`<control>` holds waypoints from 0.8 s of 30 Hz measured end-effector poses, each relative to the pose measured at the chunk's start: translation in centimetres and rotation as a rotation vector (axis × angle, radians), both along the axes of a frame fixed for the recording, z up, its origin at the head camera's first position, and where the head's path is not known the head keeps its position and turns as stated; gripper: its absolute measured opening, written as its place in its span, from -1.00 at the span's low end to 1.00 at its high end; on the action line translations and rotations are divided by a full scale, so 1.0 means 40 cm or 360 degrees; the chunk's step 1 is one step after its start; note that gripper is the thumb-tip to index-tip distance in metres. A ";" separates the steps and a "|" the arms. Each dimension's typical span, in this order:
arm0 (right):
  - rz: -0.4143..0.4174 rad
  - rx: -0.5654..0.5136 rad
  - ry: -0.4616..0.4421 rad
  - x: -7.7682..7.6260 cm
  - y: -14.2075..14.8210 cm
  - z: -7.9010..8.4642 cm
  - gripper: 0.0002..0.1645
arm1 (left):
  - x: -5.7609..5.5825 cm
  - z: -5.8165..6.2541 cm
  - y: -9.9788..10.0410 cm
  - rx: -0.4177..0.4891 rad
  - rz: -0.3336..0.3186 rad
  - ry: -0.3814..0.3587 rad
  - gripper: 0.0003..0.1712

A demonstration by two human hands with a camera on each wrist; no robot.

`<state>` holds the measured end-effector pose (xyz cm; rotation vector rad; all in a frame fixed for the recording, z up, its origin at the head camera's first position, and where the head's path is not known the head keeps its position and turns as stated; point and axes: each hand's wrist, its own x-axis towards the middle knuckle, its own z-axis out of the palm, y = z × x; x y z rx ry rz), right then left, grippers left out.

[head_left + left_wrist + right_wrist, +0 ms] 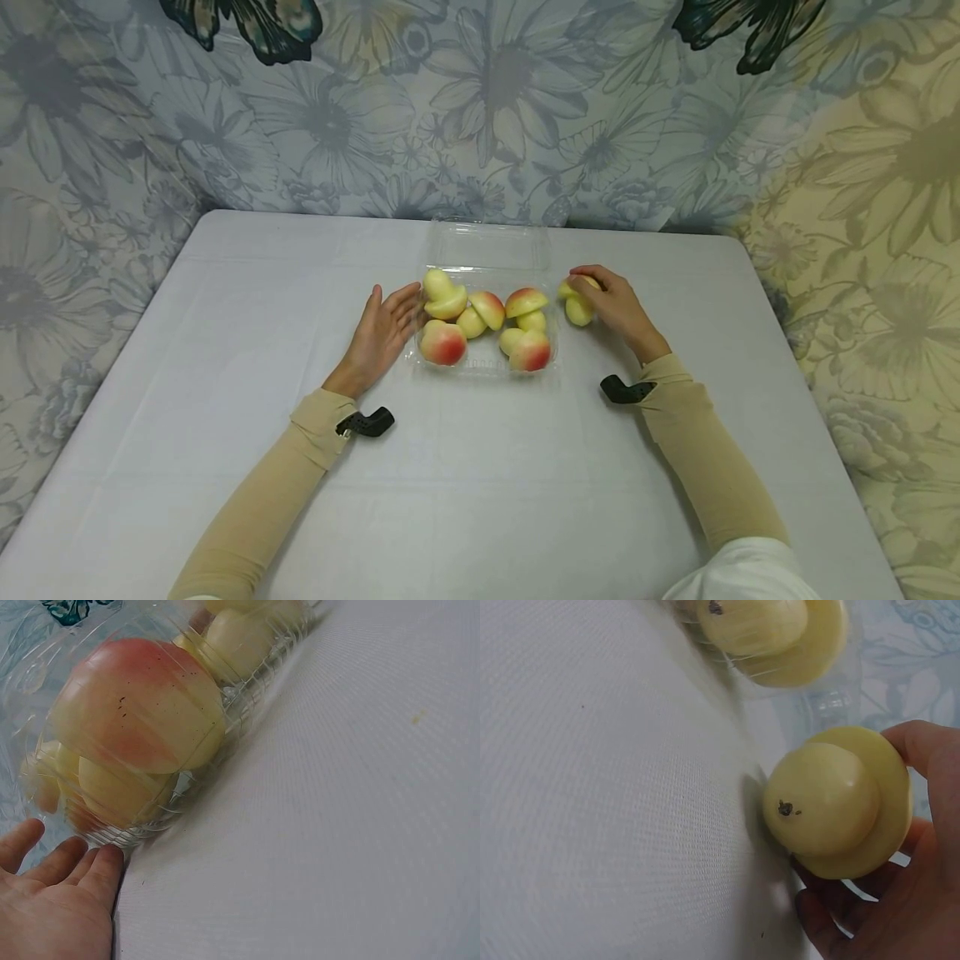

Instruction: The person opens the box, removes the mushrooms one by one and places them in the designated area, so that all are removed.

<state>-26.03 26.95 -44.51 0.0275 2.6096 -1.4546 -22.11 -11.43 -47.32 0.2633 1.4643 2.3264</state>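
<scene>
In the head view, a clear plastic clamshell container (482, 360) stands with its lid (491, 247) folded back toward the wall. Several mushroom-shaped pieces (444, 343) with red-and-yellow caps and pale yellow stems lie inside it at various tilts. My left hand (378, 337) is beside the container's left side, its fingers extended; the left wrist view has the fingertips at the container's ridged edge. Right of the container, my right hand (618, 308) grips another mushroom (821, 799) by its cap. That mushroom's stem faces the right wrist camera, with a dark mark on its end.
A white-covered table (480, 500) bears everything. Flower-patterned cloth (495, 108) rises behind it and at both sides. Two dark butterfly decorations (273, 29) hang at the top of the head view. A black wrist camera (367, 422) is strapped to each sleeve.
</scene>
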 end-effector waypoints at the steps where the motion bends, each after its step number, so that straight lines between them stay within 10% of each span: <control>1: 0.0003 0.0000 0.0003 0.001 0.000 0.000 -0.33 | 0.000 0.000 0.000 0.0001 0.0001 -0.0001 -0.04; 24: 0.0055 0.0022 0.0034 0.007 0.002 -0.013 -0.29 | 0.000 -0.003 -0.001 -0.0002 0.0004 0.0013 -0.03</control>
